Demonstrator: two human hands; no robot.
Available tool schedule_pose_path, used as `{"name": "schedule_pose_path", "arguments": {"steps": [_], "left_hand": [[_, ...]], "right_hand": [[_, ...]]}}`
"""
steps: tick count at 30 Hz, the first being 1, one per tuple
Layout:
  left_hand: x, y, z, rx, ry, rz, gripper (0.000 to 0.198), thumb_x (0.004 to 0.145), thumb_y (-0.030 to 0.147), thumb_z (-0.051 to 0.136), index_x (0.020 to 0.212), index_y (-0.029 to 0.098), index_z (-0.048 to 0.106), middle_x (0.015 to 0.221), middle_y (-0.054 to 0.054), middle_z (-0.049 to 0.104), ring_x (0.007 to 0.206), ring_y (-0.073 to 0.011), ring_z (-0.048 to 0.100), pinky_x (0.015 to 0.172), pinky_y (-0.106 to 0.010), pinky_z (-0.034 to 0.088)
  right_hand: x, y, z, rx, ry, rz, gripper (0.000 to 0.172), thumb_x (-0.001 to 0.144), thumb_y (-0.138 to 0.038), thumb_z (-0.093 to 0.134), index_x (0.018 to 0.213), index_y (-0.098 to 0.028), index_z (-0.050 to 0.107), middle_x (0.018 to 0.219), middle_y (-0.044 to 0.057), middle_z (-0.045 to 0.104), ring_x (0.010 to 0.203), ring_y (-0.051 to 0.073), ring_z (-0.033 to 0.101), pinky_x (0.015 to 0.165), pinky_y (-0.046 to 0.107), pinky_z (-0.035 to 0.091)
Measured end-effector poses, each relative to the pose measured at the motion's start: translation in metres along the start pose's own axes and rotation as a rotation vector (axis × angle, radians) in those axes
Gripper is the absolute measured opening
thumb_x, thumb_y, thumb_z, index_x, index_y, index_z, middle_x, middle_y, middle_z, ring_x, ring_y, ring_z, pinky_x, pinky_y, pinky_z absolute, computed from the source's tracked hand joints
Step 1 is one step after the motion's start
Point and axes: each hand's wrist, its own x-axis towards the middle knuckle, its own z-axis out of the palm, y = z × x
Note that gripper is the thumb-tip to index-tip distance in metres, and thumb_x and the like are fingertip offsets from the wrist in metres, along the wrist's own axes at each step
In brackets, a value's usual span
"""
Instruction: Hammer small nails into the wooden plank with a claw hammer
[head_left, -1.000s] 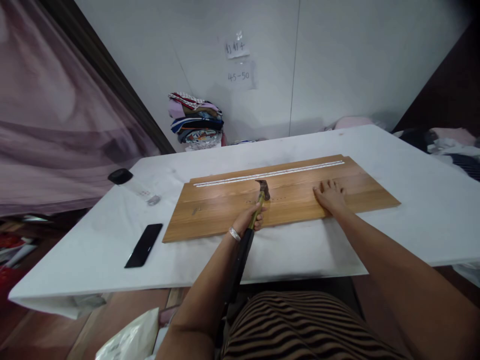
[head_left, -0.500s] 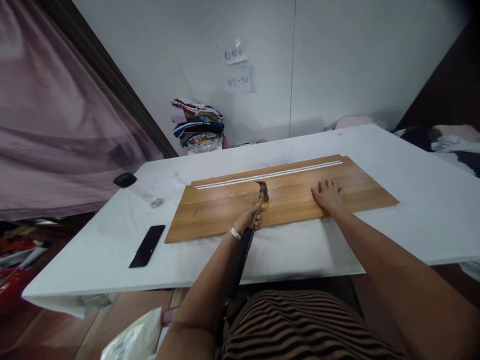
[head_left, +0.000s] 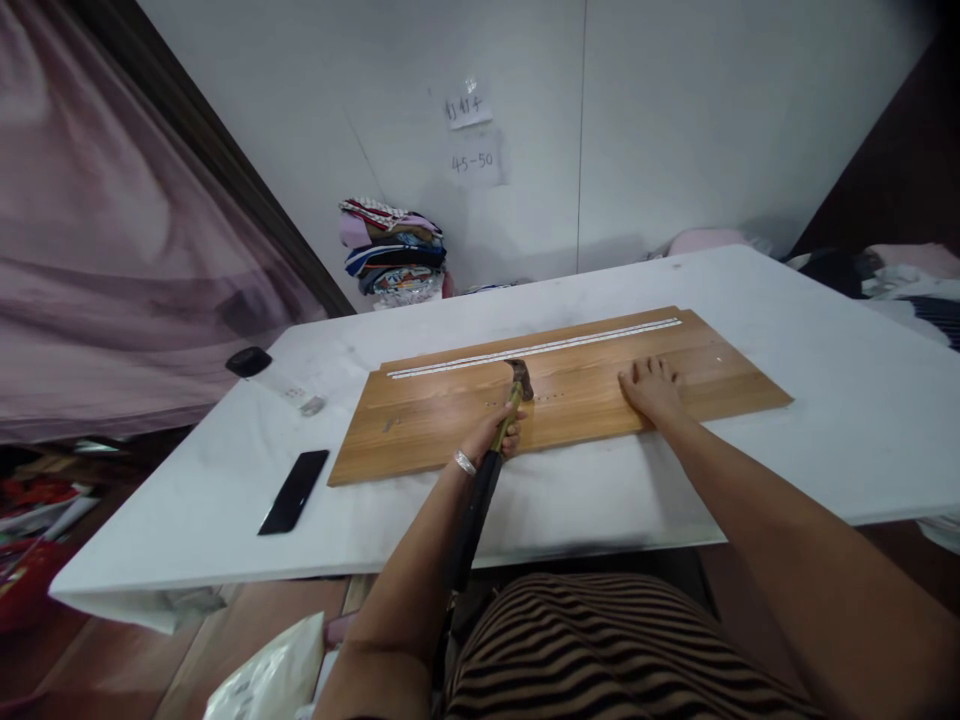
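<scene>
A claw hammer [head_left: 475,510] is in my left hand [head_left: 489,434], gripped round its yellowish shaft near the head. The black grip points back toward my body. Its head is over the middle of a wooden board [head_left: 577,420]; whether it touches the wood I cannot tell. Small dark specks [head_left: 550,397], perhaps nails or holes, form a row beside the hammer head. My right hand [head_left: 652,390] rests on the right part of the board with fingers spread, holding nothing. Two thin white strips [head_left: 536,349] lie along the board's far side.
The board lies on a white-covered table [head_left: 615,500]. To the left are a black phone [head_left: 295,492] and a clear container with a black lid [head_left: 249,361]. Folded clothes [head_left: 395,250] are stacked by the wall [head_left: 675,120]. A pink curtain [head_left: 112,230] hangs at left.
The view has shifted very slightly. The hammer head appears a little further left; my right hand stays on the board.
</scene>
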Motion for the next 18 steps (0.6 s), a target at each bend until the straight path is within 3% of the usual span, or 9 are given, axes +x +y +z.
{"name": "schedule_pose_path", "arguments": {"steps": [12, 18], "left_hand": [[-0.0036, 0.0011, 0.0092, 0.027, 0.069, -0.009, 0.036, 0.095, 0.052, 0.064, 0.096, 0.017, 0.055, 0.058, 0.011, 0.04, 0.036, -0.0042, 0.034, 0.037, -0.017, 0.023], [-0.0042, 0.0, 0.008, 0.031, 0.044, 0.002, 0.037, 0.092, 0.053, 0.068, 0.096, 0.018, 0.055, 0.059, 0.012, 0.039, 0.036, -0.0043, 0.034, 0.036, -0.017, 0.023]], "right_hand": [[0.002, 0.001, 0.0033, -0.004, 0.014, -0.005, 0.062, 0.104, -0.05, 0.025, 0.141, -0.013, 0.059, 0.157, 0.023, 0.049, 0.148, 0.038, 0.037, 0.118, 0.061, 0.027], [-0.0006, -0.0002, 0.0009, -0.015, 0.012, -0.009, 0.063, 0.105, -0.049, 0.024, 0.142, -0.012, 0.058, 0.158, 0.023, 0.048, 0.148, 0.037, 0.037, 0.118, 0.061, 0.027]]}}
